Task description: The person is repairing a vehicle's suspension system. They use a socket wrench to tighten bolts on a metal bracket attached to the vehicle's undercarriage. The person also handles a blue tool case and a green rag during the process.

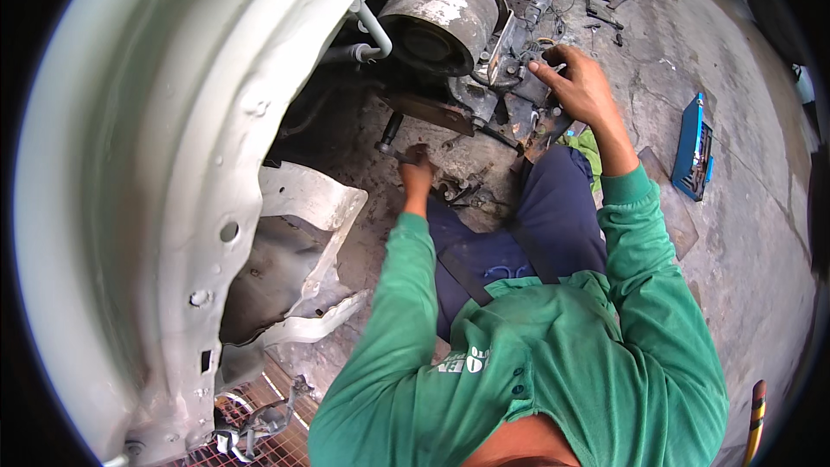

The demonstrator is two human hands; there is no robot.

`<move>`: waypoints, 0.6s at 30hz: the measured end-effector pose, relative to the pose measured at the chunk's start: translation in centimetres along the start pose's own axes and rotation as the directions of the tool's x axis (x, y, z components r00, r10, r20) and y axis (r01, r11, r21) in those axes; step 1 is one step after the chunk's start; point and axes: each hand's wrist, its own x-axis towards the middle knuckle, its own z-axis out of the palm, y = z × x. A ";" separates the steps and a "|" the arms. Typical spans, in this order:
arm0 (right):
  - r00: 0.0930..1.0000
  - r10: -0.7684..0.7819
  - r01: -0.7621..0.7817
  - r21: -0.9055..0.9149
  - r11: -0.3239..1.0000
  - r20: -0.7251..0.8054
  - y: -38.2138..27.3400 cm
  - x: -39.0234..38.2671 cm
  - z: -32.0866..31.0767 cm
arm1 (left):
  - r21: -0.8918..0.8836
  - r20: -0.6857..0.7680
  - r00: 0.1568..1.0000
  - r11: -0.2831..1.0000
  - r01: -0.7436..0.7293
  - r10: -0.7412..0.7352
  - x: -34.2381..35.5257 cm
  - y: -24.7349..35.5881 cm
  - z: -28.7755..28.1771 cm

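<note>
My left hand (416, 173) is closed around the handle of a socket wrench (396, 154). The wrench's dark socket end points up toward a flat rusty metal plate (428, 111) under the large round metal cylinder (441, 13). Whether the socket sits on a bolt there I cannot tell. Up and to the right, my right hand (577, 86) rests on the greasy metal assembly (523, 91) beside the cylinder, thumb and fingers apart. No tool shows in it.
A pale vehicle body panel (173, 164) fills the left side, with a bent metal bracket (303, 199) by its edge. Small loose parts (471, 190) lie between my legs. On the concrete floor at right stands a blue toolbox (692, 151); a striped rod (756, 419) is lower right.
</note>
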 end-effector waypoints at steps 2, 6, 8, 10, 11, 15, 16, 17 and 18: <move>1.000 -0.003 0.003 -0.013 1.000 0.000 0.7 0.1 -0.2 | 0.154 -0.036 0.996 0.986 -0.070 0.077 2.0 -0.5 -0.8; 1.000 -0.009 0.009 0.001 1.000 0.009 0.8 0.1 -0.1 | -0.023 0.025 0.992 0.992 0.123 -0.123 1.8 -0.1 -1.4; 1.000 -0.018 0.018 0.009 1.000 0.010 0.0 0.4 0.4 | -0.264 0.193 0.946 0.914 0.308 -0.262 0.2 0.7 -1.2; 1.000 -0.013 0.013 -0.009 1.000 -0.014 1.9 0.1 0.0 | -0.523 0.427 0.846 0.676 0.518 -0.318 -3.5 4.9 3.6; 1.000 -0.010 0.009 -0.009 1.000 -0.025 2.6 -0.2 -0.1 | -0.627 0.497 0.806 0.510 0.589 -0.321 -5.0 8.3 4.9; 1.000 0.003 -0.003 0.041 0.999 -0.012 1.8 -0.3 0.0 | -0.801 0.583 0.812 -0.197 0.565 -0.040 -6.6 17.4 3.4; 1.000 -0.017 0.018 0.030 0.999 -0.025 1.8 -0.2 0.0 | -0.815 0.550 0.834 -0.250 0.523 -0.049 -6.8 18.1 3.3; 1.000 0.004 -0.004 0.029 1.000 0.000 1.8 -0.3 -0.1 | -0.822 0.520 0.852 -0.304 0.481 -0.060 -6.9 18.2 3.4; 1.000 0.015 -0.016 0.035 0.999 0.028 1.2 -0.4 -0.2 | -0.856 0.513 0.850 -0.137 0.498 -0.119 -6.9 16.9 3.4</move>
